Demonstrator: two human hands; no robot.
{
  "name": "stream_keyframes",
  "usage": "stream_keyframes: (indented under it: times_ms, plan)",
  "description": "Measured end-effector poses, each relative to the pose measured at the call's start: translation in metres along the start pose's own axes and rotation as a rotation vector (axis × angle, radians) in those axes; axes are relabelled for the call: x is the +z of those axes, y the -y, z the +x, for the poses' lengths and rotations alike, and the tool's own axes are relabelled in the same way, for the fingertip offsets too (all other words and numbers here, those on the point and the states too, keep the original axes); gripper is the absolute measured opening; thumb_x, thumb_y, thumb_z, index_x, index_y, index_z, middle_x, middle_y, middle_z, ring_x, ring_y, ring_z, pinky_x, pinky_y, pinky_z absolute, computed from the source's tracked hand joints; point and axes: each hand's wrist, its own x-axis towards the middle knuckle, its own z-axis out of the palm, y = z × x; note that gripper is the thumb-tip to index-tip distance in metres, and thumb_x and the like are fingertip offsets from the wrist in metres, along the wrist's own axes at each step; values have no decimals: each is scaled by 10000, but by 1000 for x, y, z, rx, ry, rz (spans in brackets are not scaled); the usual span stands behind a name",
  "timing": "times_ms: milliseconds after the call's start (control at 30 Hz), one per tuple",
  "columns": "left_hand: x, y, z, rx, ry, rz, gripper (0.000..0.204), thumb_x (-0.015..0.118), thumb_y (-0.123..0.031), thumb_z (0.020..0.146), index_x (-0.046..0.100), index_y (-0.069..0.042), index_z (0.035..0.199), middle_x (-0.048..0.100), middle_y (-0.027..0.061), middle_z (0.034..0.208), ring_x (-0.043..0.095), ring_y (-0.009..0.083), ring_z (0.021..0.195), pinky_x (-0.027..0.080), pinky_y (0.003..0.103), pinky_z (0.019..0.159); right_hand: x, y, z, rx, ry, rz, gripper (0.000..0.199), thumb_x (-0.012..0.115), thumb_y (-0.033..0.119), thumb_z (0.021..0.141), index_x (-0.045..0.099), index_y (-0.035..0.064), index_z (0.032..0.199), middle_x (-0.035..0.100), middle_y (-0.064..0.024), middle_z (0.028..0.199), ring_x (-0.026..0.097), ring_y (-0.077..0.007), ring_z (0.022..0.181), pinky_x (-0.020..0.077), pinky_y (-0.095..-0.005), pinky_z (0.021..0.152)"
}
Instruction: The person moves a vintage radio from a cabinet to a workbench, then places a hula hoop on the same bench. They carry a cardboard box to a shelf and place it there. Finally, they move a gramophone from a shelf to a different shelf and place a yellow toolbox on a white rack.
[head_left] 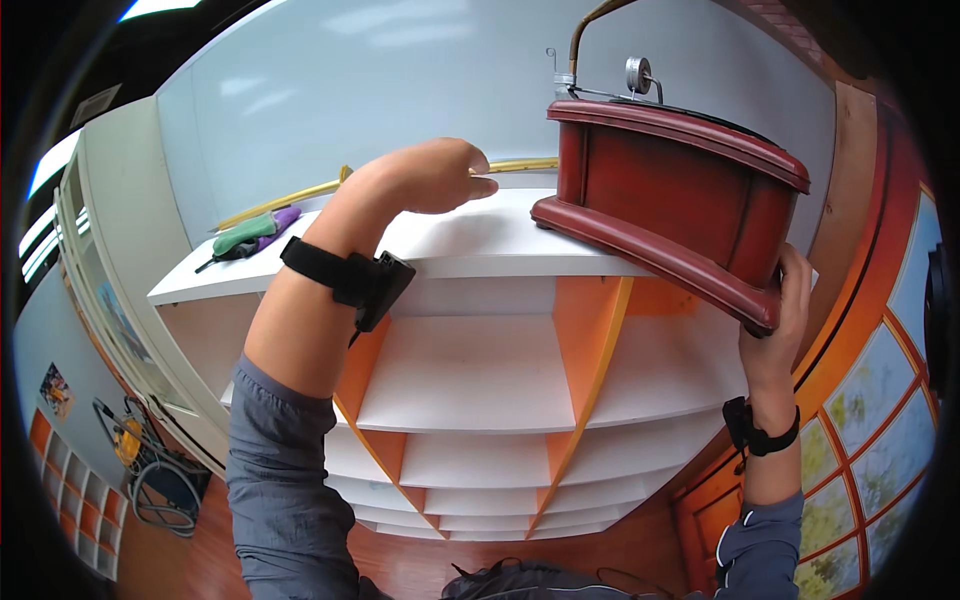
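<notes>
A gramophone (670, 190) with a dark red wooden case stands at the right end of the white shelf top, its right end jutting past the front edge. Its brass-coloured pipe (577, 50) and round silver sound box (638, 74) show above the case; the top of the pipe is cut off. My right hand (790, 295) grips the lower right corner of the case, fingers along its side. To the left of the gramophone, my left hand (440, 175) hovers over the shelf top, apart from the case. Its thumb and fingers are parted with nothing between them.
The white shelf unit (470, 370) has orange dividers. On its top lie a long yellow rod-like thing (280, 205) against the wall and a green and purple cloth-like bundle (255, 232). A pale cabinet (130, 200) stands left, a folded wheeled cart (160, 480) beyond it.
</notes>
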Motion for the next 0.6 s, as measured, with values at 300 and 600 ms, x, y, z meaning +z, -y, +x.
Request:
stream_keyframes:
  times_ms: [300,600]
  plan:
    - [43,-76,-29,331,-142,-213,900,551,-701,937,519,91,1364,665,307,1194,645,435,1149,521,439,970,-5,-3,-1,-31,5,-54,489,778,-50,732,549,-23,1163,577,-178,1090,619,-354,997,519,-387,844]
    - [69,-84,18,190,-80,-202,1011,390,-762,963,394,128,1443,571,365,1320,562,453,1268,446,432,1074,6,14,9,-146,-31,-188,254,620,8,767,563,24,1013,555,-133,990,570,-317,913,474,-415,803]
